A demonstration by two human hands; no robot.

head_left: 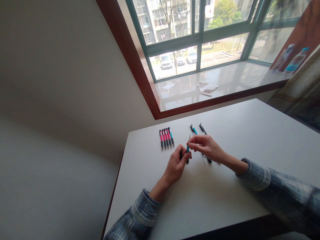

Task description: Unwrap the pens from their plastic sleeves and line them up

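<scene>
My left hand (177, 164) is closed around the lower, dark end of a teal pen (188, 149) held upright over the white table (225, 186). My right hand (207, 146) pinches the pen's upper part with fingertips. A row of several finished pens (166, 137), pink ones and a teal one, lies side by side behind my left hand. Two more pens or pen parts (197, 130) lie behind my right hand, partly hidden by it.
The table's left edge (117, 180) drops off toward a grey wall. Behind the table a wide window sill (212, 86) holds papers or cloths; two bottles (292, 61) stand at its right end. A patterned fabric (300, 96) hangs at the right.
</scene>
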